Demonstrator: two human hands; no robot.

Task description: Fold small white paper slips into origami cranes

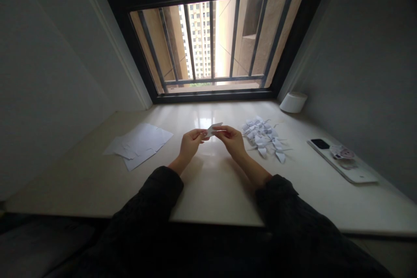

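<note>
Between both hands, above the middle of the pale sill, is a small folded piece of white paper [214, 128]. My left hand [191, 142] pinches its lower left end between thumb and fingers. On the other side, my right hand [232, 140] grips its right part, fingers over the top and thumb below. To the right lies a pile of folded white paper figures [260, 134] with thin pointed ends, some overlapping. A loose stack of white paper sheets [143, 141] lies flat to the left, its edges uneven.
A phone [345, 160] with a decorated pale case lies at the right. A white rounded object [293, 102] stands in the far right corner by the wall. Behind the sill [208, 200] is a dark-framed window [215, 95] with bars outside.
</note>
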